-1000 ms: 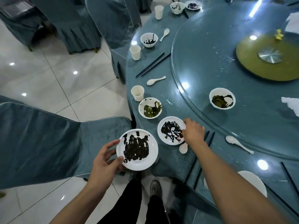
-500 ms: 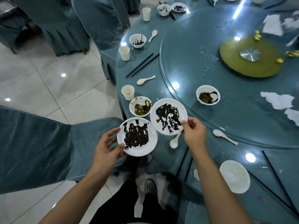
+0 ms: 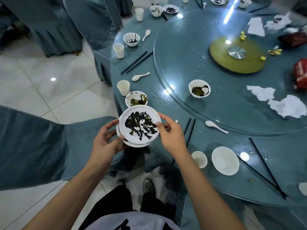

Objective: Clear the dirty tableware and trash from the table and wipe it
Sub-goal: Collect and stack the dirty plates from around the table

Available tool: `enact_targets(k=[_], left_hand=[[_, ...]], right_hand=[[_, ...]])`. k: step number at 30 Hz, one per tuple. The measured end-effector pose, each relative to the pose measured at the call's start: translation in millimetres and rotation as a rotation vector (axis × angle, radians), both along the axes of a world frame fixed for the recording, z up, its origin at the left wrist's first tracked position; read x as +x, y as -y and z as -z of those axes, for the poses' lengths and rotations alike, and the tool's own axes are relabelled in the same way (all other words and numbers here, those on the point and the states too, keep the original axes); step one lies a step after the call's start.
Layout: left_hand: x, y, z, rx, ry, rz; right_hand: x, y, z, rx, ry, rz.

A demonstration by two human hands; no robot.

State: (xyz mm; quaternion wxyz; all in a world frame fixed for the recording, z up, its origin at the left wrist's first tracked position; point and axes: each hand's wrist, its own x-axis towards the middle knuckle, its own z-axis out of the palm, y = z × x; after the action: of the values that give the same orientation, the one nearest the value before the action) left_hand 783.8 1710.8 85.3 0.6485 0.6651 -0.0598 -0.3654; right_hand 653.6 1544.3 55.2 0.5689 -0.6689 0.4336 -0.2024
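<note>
Two dirty white plates (image 3: 139,126), smeared with dark sauce, are stacked just off the table's near-left edge. My left hand (image 3: 106,143) grips the lower plate's left rim, thumb on top. My right hand (image 3: 169,134) pinches the upper plate's right rim. Behind the stack a small bowl (image 3: 136,100) with green leftovers sits on the round teal table (image 3: 216,163). Another dirty bowl (image 3: 199,88) stands on the glass turntable (image 3: 232,113). A white spoon (image 3: 216,127) and black chopsticks (image 3: 190,130) lie to the right of my right hand.
Paper cups (image 3: 123,87), spoons, chopsticks and dirty bowls (image 3: 131,39) line the table's left rim. Crumpled napkins (image 3: 285,106) and red packets (image 3: 299,75) lie at the right. A clean plate (image 3: 225,161) and small dish (image 3: 199,159) sit near me. Covered chairs (image 3: 33,146) stand at left.
My right hand lifted the second dirty plate off the table and carried it left onto the plate in my left hand. The two plates are now stacked.
</note>
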Motion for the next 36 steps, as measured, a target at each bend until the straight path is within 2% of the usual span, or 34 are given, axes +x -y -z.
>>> enact_targets(k=[3, 13, 19, 26, 36], left_hand=[[8, -23, -6, -0.005, 0.009, -0.04], [67, -146, -32, -0.044, 0.114, -0.131], [116, -264, -41, -0.053, 0.129, -0.211], [173, -369, -38, -0.015, 0.125, -0.268], [304, -393, -36, -0.03, 0.101, -0.298]], right_hand=[[14, -20, -5, 0.049, 0.057, -0.031], [95, -125, -45, -0.102, 0.049, -0.179], [144, -226, -52, -0.366, -0.093, -0.275], [207, -318, -40, -0.77, -0.328, -0.38], [337, -340, -28, -0.881, -0.379, -0.393]])
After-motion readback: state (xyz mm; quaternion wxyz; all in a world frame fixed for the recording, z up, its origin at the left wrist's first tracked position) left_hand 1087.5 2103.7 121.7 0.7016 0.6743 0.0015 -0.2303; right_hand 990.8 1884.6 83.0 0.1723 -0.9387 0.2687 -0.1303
